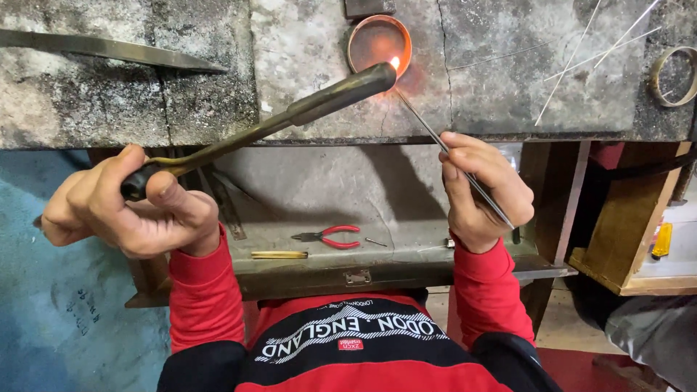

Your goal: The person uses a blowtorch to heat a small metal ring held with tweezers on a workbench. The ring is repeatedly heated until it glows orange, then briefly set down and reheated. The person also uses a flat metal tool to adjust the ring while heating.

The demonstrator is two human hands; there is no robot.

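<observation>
Head view: a person in red sleeves heats a glowing ring on a stone counter with a torch and a thin rod.

Left hand, its grip closed round the handle of a long brass torch, holds the torch slanting up and away to the right, so the small flame at its tip touches the near rim of the copper-coloured ring. Right hand pinches a thin metal rod, its long axis running up-left from the grip to meet the flame just below the ring. Right hand is nearer the ring. Counter edge lies between both grips and the ring; loose wires lie well right. Red-handled pliers rest on a lower tray, between the hands.
</observation>
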